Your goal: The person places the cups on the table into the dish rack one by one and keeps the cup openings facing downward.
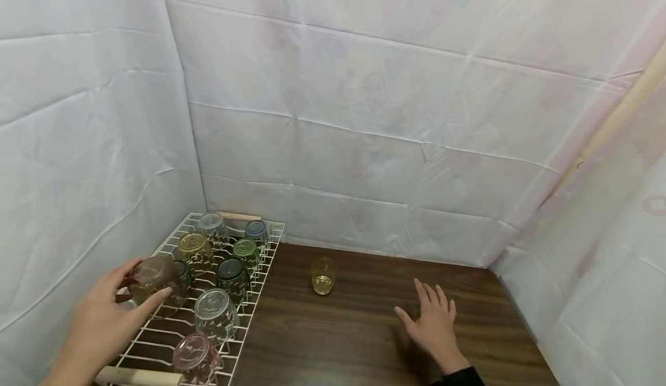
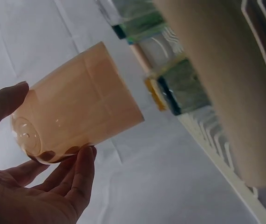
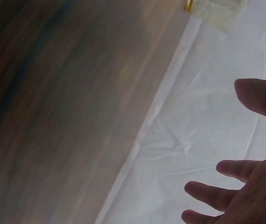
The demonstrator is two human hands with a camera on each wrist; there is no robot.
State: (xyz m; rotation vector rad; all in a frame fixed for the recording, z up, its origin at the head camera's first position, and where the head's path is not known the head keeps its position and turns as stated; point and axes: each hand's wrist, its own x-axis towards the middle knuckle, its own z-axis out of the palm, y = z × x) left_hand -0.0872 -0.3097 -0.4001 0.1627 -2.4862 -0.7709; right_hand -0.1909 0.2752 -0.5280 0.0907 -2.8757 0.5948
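My left hand (image 1: pixel 101 319) grips an amber-brown glass tumbler (image 1: pixel 156 285) by its sides, thumb opposite the fingers. The tumbler is bottom up, at the left side of a white wire rack (image 1: pixel 257 304). In the left wrist view, the tumbler (image 2: pixel 81 102) looks apart from the rack, its base toward the palm. Over the dark wooden table (image 1: pixel 312 345), my right hand (image 1: pixel 432 319) is spread and holds nothing. Nearest to it, a yellow glass (image 1: pixel 323 282) stands on the table, mouth up. Only the right hand's thumb and some fingers (image 3: pixel 209 195) show in its wrist view.
Several upside-down glasses stand on the rack: a pink one (image 1: pixel 195 356), clear (image 1: pixel 214 314), dark grey (image 1: pixel 232 279), green (image 1: pixel 247 253), blue (image 1: pixel 256 233) and yellow (image 1: pixel 195 252) among them. A wooden handle (image 1: pixel 140 376) crosses the rack's near end. White sheets (image 1: pixel 338 143) surround the table.
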